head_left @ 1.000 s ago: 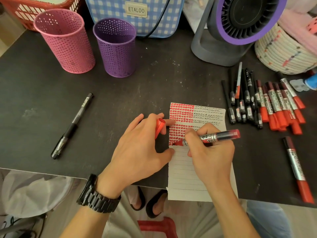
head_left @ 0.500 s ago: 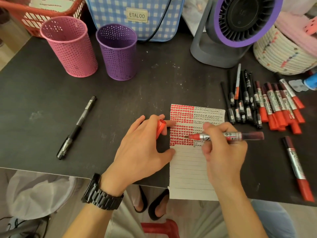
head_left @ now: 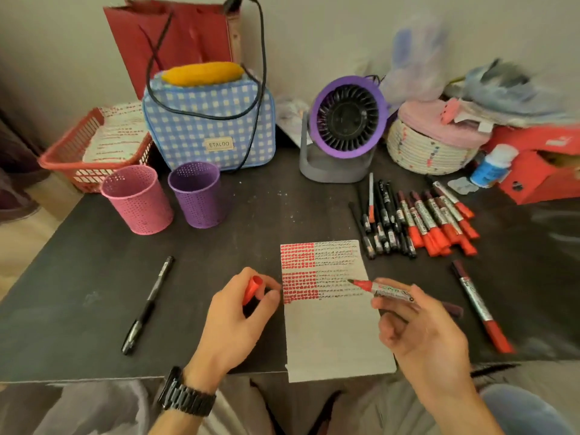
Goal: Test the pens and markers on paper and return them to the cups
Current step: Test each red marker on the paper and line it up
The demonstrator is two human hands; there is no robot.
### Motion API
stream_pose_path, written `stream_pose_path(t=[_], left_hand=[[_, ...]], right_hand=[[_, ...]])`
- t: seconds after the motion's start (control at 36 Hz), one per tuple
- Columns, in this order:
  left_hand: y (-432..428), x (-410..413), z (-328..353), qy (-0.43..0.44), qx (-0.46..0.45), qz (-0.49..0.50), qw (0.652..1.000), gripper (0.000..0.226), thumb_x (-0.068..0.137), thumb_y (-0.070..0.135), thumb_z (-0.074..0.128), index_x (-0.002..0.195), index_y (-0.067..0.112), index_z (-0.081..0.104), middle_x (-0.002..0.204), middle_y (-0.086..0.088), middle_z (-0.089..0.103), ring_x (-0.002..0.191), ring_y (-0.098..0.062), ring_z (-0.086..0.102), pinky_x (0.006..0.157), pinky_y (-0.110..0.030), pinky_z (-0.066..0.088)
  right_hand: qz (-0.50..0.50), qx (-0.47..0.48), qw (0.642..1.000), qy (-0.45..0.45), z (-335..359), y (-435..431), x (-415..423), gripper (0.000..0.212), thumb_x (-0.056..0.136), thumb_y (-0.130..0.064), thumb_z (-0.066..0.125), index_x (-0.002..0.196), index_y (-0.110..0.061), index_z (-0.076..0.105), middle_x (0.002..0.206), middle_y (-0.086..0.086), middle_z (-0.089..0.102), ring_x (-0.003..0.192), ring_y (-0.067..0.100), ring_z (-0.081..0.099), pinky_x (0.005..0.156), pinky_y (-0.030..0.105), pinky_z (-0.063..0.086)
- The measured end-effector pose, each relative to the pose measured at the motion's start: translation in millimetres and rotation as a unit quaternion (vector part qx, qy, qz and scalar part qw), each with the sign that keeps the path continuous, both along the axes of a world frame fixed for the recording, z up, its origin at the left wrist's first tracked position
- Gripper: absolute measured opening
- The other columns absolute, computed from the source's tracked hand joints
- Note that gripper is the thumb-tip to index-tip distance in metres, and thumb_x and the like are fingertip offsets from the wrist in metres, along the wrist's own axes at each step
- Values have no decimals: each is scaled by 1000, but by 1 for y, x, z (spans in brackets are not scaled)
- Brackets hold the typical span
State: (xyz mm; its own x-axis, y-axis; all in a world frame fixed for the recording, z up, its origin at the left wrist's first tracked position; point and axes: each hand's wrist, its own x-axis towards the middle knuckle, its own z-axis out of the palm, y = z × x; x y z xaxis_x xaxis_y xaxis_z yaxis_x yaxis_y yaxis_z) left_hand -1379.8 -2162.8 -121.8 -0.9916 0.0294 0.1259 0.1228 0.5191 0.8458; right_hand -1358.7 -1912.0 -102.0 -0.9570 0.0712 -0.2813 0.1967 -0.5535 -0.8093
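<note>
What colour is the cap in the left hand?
Red: the cap, seen in the head view.

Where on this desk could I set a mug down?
Bare tabletop lies between the purple cup and the paper, and around the lone black pen at left. The right side is crowded with pens and markers.

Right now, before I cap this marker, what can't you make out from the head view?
Bottoms of the pink cup and purple cup: head view, hidden by their own walls.
Lower end of the red cap: head view, covered by fingers of the left hand.
Label on the red marker in the right hand: head view, blurred, unreadable.
Count in the pile of pens and markers: head view, they overlap.
</note>
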Motion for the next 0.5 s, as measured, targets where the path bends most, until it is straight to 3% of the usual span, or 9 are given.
stream_pose_path(t=[0.06, 0.22, 0.39, 0.44, 0.5], left_hand=[[2, 5, 4, 8, 7, 13, 1000, 17, 98, 33, 59, 81, 31, 55, 78, 14, 62, 74, -12, 57, 68, -34, 43], [19, 42, 13, -15, 56, -51, 997, 16, 93, 34, 48, 80, 26, 51, 63, 11, 44, 61, -6, 39, 57, -17, 32], [36, 87, 7, -38, 75, -54, 995, 11, 103, 38, 43, 108, 31, 50, 78, -4, 66, 60, -3, 45, 56, -7, 34], [38, 95, 2, -47, 102, -48, 993, 17, 98, 44, 46, 110, 32, 47, 74, 2, 67, 57, -5, 42, 54, -13, 33], [38, 100, -5, -49, 116, -53, 991, 28, 93, 53, 46, 111, 32, 49, 66, -1, 55, 56, -15, 37, 54, -21, 31]], right_hand=[[0, 11, 1000, -2, 0, 5, 11, 42, 85, -35, 56, 102, -3, 79, 83, 21, 69, 51, 18, 52, 43, 24, 44], [-25, 15, 1000, -12, -1, 12, 41, 22, 79, -30, 60, 85, -18, 77, 75, 24, 67, 47, 19, 51, 40, 26, 42], [-52, 28, 997, -48, -7, 8, 67, 17, 73, -38, 69, 73, -21, 71, 71, 26, 68, 44, 21, 50, 39, 25, 41], [-59, 33, 996, -51, -10, 6, 75, 18, 69, -40, 72, 70, -22, 72, 68, 25, 67, 44, 20, 51, 39, 24, 41], [-60, 40, 996, -52, -14, 5, 83, 19, 68, -42, 74, 66, -23, 73, 64, 21, 66, 44, 18, 50, 40, 23, 40]])
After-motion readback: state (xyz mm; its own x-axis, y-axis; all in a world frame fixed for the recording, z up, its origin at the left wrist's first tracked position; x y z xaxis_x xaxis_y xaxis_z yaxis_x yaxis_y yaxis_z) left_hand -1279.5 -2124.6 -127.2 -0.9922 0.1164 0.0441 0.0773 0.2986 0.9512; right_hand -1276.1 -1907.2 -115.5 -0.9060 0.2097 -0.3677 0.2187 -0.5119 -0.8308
